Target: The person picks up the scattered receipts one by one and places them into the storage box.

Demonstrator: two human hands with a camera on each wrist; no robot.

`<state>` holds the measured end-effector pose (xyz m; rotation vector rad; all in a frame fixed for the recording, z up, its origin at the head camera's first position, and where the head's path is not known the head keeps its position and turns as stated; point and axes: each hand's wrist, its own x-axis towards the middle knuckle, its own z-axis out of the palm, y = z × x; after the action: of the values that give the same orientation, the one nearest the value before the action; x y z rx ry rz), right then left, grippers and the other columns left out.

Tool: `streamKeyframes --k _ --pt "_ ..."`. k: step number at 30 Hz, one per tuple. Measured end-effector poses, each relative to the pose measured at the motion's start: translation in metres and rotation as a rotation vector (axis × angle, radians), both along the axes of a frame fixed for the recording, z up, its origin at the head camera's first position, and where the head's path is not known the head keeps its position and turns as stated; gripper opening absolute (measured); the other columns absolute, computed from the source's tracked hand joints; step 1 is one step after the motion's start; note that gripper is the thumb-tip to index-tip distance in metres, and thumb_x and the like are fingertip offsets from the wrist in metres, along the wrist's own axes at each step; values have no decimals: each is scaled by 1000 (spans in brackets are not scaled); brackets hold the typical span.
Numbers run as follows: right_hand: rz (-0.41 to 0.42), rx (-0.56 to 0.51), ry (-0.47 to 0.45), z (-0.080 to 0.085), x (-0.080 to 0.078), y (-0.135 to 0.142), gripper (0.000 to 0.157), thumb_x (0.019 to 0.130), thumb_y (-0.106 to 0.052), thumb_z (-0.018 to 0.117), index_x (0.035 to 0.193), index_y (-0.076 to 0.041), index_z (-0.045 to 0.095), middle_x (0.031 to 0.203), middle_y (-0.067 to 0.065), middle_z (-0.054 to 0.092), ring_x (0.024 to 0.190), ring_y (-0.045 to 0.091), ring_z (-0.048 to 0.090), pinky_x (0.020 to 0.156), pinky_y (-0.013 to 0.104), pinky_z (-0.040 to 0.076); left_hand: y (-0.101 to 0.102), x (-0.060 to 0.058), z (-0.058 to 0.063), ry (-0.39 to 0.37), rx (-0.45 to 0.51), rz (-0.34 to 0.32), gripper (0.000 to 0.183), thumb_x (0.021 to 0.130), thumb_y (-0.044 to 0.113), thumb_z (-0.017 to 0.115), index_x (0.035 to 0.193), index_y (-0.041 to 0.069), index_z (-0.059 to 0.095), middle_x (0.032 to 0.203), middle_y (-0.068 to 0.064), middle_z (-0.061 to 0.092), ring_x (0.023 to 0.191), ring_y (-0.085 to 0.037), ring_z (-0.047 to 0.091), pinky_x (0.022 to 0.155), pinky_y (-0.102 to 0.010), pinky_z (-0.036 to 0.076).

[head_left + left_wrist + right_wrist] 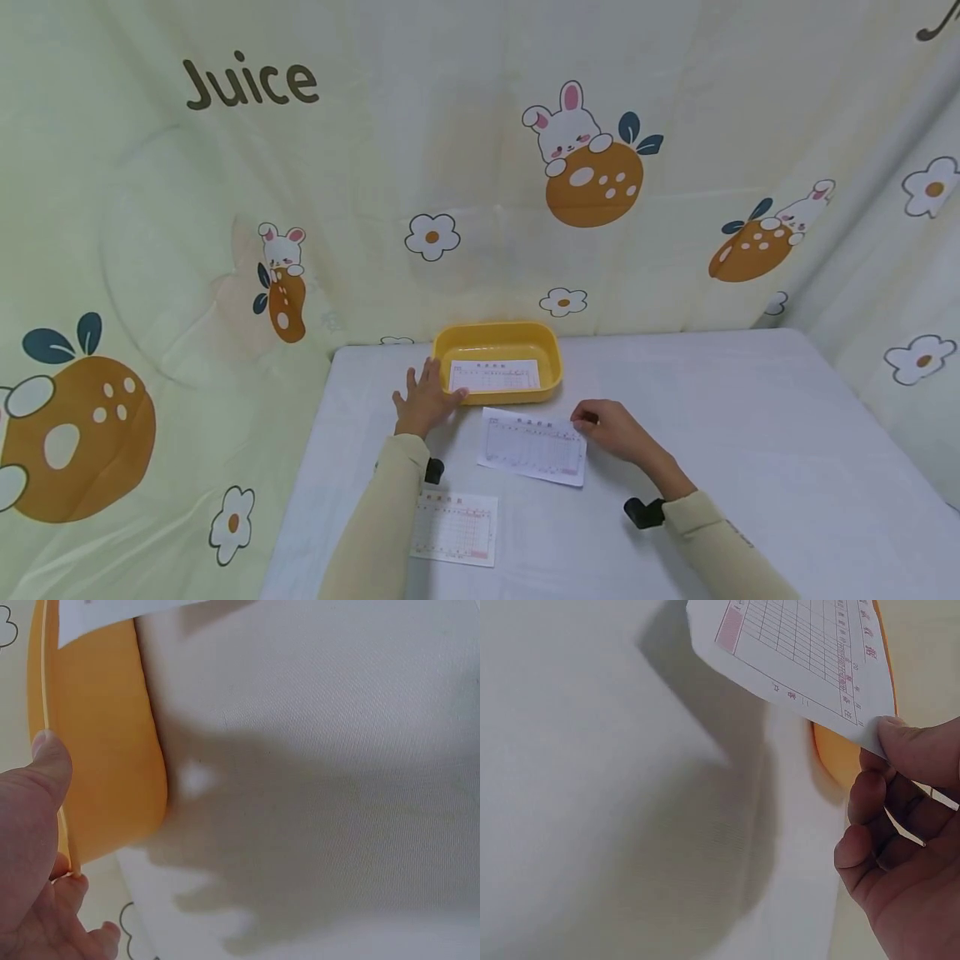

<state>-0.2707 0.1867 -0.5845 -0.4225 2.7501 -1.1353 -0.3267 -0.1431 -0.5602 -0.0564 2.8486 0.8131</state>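
Observation:
In the head view a yellow plastic tray [497, 398] sits at the back of the table, with a printed form [495, 375] lying inside it. My left hand [427, 404] holds the tray's near left corner; the left wrist view shows the thumb [51, 769] on the rim [67, 832] and other fingers around the corner. A second printed slip, a gridded form [532, 446], hangs tilted just in front of the tray. Its right upper corner is pinched between thumb and fingers of my right hand [615, 429]. The right wrist view shows this form [802, 652] raised, casting a shadow.
Another form [456, 527], printed in red, lies flat on the white tablecloth [720, 417] beside my left forearm. A patterned curtain [480, 167] hangs directly behind the tray. Black wrist cameras [645, 512] sit below both hands.

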Motion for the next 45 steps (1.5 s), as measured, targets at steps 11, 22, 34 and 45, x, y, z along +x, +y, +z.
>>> streamKeyframes --k 11,22,34,45 --pt "13 2 8 23 -20 -4 10 103 2 64 104 -3 72 90 2 65 86 22 57 76 35 54 -2 0 3 7 -20 2 89 104 48 69 171 11 24 178 -10 20 163 -41 8 124 -73 8" --pt "24 25 70 61 -63 -5 8 105 1 63 104 -2 71 93 8 67 87 26 59 77 36 53 -4 -1 -1 0 -25 0 90 103 49 70 171 12 24 178 -10 19 163 -42 7 124 -74 7" --pt "34 20 133 106 -103 -13 10 106 2 61 109 5 71 100 15 68 92 31 59 82 42 52 1 -4 3 -40 -70 -1 89 104 52 67 171 13 24 178 -8 18 163 -41 8 124 -73 9" --pt "38 31 118 117 -117 -19 11 107 1 60 110 6 70 101 16 67 94 33 58 84 42 52 2 -3 4 -45 -75 -1 87 105 51 66 171 14 24 178 -8 18 163 -41 8 124 -73 9"
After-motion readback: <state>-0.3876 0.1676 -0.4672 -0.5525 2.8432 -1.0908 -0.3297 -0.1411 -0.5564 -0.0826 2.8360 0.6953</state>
